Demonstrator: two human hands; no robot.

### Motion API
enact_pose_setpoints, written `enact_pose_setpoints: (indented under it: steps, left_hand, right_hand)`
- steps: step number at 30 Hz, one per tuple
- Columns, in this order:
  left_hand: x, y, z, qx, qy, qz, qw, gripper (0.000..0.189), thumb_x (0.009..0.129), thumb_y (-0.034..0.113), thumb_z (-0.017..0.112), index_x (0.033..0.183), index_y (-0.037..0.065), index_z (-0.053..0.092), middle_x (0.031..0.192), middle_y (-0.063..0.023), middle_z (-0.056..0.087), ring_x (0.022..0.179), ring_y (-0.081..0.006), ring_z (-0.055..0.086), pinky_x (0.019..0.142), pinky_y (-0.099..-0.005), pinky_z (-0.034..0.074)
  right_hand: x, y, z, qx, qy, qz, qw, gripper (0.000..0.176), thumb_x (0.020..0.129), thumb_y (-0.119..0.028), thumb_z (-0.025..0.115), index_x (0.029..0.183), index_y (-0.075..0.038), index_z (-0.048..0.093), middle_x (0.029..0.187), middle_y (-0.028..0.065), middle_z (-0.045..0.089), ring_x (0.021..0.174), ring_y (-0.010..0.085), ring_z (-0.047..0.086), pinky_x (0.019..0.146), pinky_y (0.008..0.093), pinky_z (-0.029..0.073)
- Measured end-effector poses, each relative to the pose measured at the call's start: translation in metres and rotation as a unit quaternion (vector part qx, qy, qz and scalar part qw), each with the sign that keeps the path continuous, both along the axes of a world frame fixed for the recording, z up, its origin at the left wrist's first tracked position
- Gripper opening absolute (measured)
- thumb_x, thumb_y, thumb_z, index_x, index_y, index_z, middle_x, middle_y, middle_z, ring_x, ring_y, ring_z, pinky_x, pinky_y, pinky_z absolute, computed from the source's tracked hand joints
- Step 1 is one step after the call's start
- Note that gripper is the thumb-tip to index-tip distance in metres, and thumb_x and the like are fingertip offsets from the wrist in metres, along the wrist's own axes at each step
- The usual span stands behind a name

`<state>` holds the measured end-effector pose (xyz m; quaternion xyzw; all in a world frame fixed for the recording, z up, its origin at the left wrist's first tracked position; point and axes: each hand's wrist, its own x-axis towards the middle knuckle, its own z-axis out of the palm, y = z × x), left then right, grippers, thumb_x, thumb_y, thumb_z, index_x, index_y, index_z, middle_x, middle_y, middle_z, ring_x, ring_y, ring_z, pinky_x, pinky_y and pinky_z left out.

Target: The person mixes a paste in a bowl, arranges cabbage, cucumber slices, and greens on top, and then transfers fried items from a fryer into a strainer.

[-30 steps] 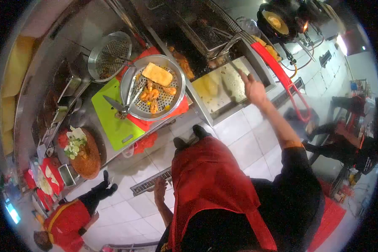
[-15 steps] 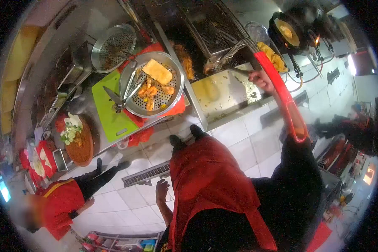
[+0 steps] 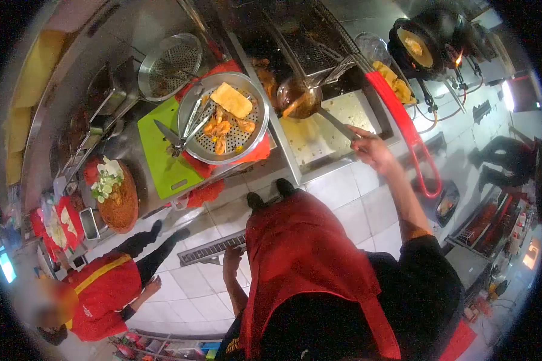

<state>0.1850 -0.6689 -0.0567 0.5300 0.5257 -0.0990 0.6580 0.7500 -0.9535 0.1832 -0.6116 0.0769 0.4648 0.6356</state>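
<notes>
My right hand (image 3: 372,149) grips the handle of a metal ladle (image 3: 338,125) over the fryer. In its round bowl lies an orange-brown fried piece, which I cannot name. The bowl hangs near the fryer's dark oil, close to a perforated colander (image 3: 252,141). That colander holds a golden rectangular slab (image 3: 231,100), several fried pieces (image 3: 218,126) and metal tongs (image 3: 194,120). Low beside my red apron, my left hand (image 3: 232,257) hangs above the floor with loosely bent fingers, holding nothing.
A fryer basket with a red handle (image 3: 397,111) juts toward me. A green cutting board (image 3: 162,159) with a knife lies under the colander's left side. At the right, a pan (image 3: 417,51) sits near a burner flame (image 3: 459,59). A person in red (image 3: 105,295) stands at lower left.
My right hand has come lower and closer, and the ladle's bowl with its fried piece now shows clearly. The person in red has moved rightward.
</notes>
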Motion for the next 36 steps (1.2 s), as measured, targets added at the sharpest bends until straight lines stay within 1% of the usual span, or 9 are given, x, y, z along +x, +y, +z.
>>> enact_pose_setpoints:
  steps: [11,14,19,23,25,27,30,32,36]
  left_hand:
    - [0.004,0.031,-0.025,0.113,-0.221,-0.105,0.963,0.023,0.093,0.018,0.059,0.114,0.01,0.065,0.105,-0.0097,0.071,0.092,-0.0255,0.066,0.081,-0.0376,0.052]
    - [0.021,0.031,0.014,-0.065,-0.197,0.032,0.978,0.024,0.097,0.019,0.055,0.117,0.008,0.062,0.1,-0.0089,0.072,0.089,-0.0206,0.066,0.076,-0.0346,0.053]
    - [0.019,0.032,0.018,0.038,-0.057,-0.03,0.997,0.027,0.098,0.018,0.053,0.121,0.005,0.059,0.098,-0.0096,0.071,0.088,-0.0174,0.066,0.075,-0.0324,0.052]
    - [-0.027,0.045,-0.06,0.149,-0.115,-0.194,0.963,0.028,0.097,0.02,0.055,0.119,0.003,0.061,0.098,-0.0086,0.068,0.085,-0.0162,0.066,0.074,-0.0336,0.051]
    - [-0.005,0.033,-0.006,0.086,-0.12,-0.104,0.984,0.025,0.096,0.019,0.054,0.115,0.004,0.062,0.099,-0.0084,0.066,0.088,-0.0179,0.065,0.074,-0.0345,0.051]
    - [0.008,0.029,0.02,0.021,-0.121,-0.013,0.992,0.023,0.096,0.018,0.054,0.112,0.004,0.063,0.1,-0.0082,0.064,0.091,-0.0197,0.064,0.075,-0.0354,0.05]
    - [0.001,0.035,0.013,0.02,-0.047,-0.019,0.999,0.022,0.095,0.014,0.051,0.11,0.004,0.064,0.104,-0.0097,0.063,0.094,-0.0227,0.062,0.078,-0.037,0.051]
    - [-0.015,0.034,-0.001,0.192,-0.045,-0.177,0.964,0.025,0.095,0.017,0.052,0.114,0.005,0.062,0.105,-0.01,0.063,0.093,-0.0216,0.063,0.077,-0.035,0.051]
    - [-0.009,0.015,0.008,0.056,-0.039,-0.048,0.997,0.027,0.095,0.016,0.052,0.12,0.007,0.058,0.102,-0.0081,0.064,0.089,-0.0175,0.063,0.073,-0.0321,0.05]
  right_hand:
    - [-0.069,-0.015,0.063,0.008,0.071,-0.135,0.988,0.057,0.091,-0.001,0.05,0.146,-0.004,0.037,0.077,0.0027,0.051,0.043,0.002,0.031,0.031,0.0185,0.017]
    - [-0.089,-0.011,0.086,0.038,0.087,-0.083,0.992,0.061,0.09,-0.001,0.05,0.149,-0.003,0.033,0.078,0.0027,0.051,0.043,0.0022,0.031,0.031,0.0181,0.017]
    - [-0.117,0.013,0.126,0.047,0.086,-0.096,0.991,0.063,0.088,0.0,0.05,0.149,-0.004,0.034,0.077,0.0016,0.05,0.042,0.0028,0.03,0.031,0.0175,0.018]
    - [-0.128,0.047,0.126,-0.011,-0.035,-0.01,0.999,0.063,0.088,0.001,0.05,0.148,-0.012,0.039,0.077,0.0036,0.051,0.045,0.0073,0.04,0.036,0.0225,0.032]
    - [-0.128,0.071,0.098,-0.017,-0.103,0.046,0.994,0.062,0.088,0.001,0.05,0.148,-0.014,0.041,0.077,0.0065,0.053,0.046,0.0123,0.047,0.038,0.0276,0.04]
    - [-0.131,0.095,0.068,-0.077,-0.665,0.128,0.732,0.062,0.089,0.0,0.051,0.148,-0.014,0.039,0.078,0.016,0.056,0.055,0.0305,0.058,0.051,0.0427,0.05]
    - [-0.137,0.105,0.068,-0.201,-0.595,0.161,0.761,0.064,0.088,-0.002,0.053,0.149,-0.013,0.035,0.082,0.0247,0.057,0.064,0.0448,0.06,0.058,0.052,0.051]
    - [-0.123,0.105,0.053,-0.21,-0.614,0.139,0.748,0.066,0.088,-0.002,0.053,0.15,-0.013,0.033,0.083,0.0246,0.057,0.064,0.0447,0.06,0.058,0.0516,0.051]
    - [-0.093,0.115,0.005,-0.183,-0.645,0.08,0.738,0.069,0.088,-0.001,0.053,0.151,-0.01,0.028,0.087,0.0269,0.056,0.067,0.0458,0.059,0.06,0.0523,0.051]
